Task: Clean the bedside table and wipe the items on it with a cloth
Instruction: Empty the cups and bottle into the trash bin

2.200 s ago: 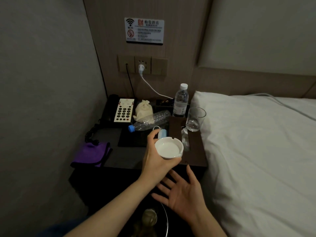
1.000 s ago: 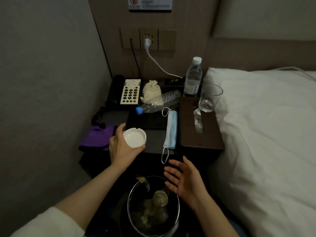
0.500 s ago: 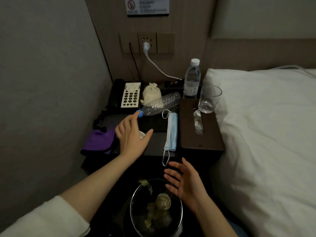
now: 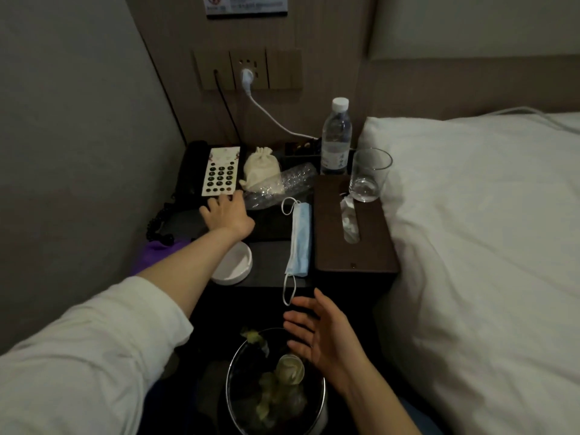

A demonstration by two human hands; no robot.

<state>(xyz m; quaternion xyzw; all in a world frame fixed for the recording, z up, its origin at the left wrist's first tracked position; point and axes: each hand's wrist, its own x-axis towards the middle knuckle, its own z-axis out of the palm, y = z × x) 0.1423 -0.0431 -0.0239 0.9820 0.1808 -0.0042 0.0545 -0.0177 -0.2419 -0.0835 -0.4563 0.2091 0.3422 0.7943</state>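
The dark bedside table [image 4: 270, 260] carries a white ashtray [image 4: 236, 266], half hidden under my left forearm. A purple cloth [image 4: 157, 250] lies at the table's left edge, mostly covered by that arm. My left hand [image 4: 226, 215] reaches over the cap end of a crushed empty bottle [image 4: 284, 185] lying on its side, with fingers stretched towards the telephone [image 4: 220, 174]; the cap is hidden. My right hand [image 4: 317, 334] hovers open above the waste bin [image 4: 233, 367], holding nothing.
A blue face mask [image 4: 300, 240] hangs over the front edge. A brown tissue box [image 4: 353, 246] bears a glass [image 4: 369, 175]. A full water bottle [image 4: 335, 139] and cream pouch [image 4: 262, 167] stand behind. The bed [image 4: 477, 246] borders the right.
My left hand set the ashtray down on the table's front left and then reached back to the lying bottle's cap end. The right hand stayed open over the bin.
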